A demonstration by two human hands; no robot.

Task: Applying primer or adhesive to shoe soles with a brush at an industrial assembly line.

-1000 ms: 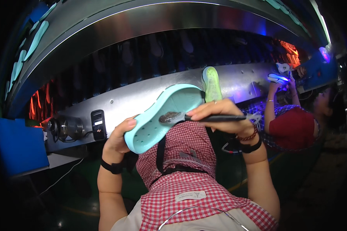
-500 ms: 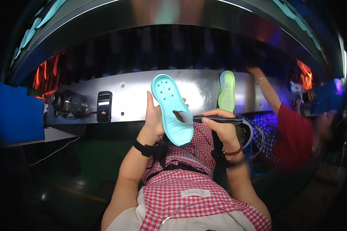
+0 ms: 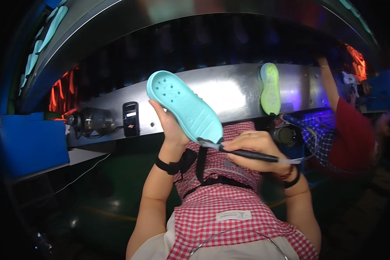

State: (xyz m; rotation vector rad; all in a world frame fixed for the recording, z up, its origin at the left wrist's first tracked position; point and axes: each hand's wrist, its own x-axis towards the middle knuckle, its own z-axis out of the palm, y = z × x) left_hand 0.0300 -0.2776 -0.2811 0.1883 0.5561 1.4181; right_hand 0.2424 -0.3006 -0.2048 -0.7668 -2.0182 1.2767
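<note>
A turquoise shoe sole (image 3: 186, 106) lies tilted across my left hand (image 3: 172, 128). Its inner side faces up, with small holes at the far end and grooves at the near end. My left fingers wrap under it, with the thumb along its left edge. In my right hand (image 3: 258, 147) is a brush (image 3: 253, 154) with a black handle. The bristles meet the near rim of the sole, just above my apron.
A metal ledge (image 3: 221, 89) runs across in front of me. On it lie a lime-green sole (image 3: 271, 89), a phone (image 3: 131, 119) and a glass pot (image 3: 96, 122). Blue box (image 3: 32, 145) at left. At right, a co-worker in a red top (image 3: 353, 132) reaches across the ledge.
The brush has moved from inside the sole to its near rim. My left hand has tilted the sole further, its far end toward the left. The whole view has shifted.
</note>
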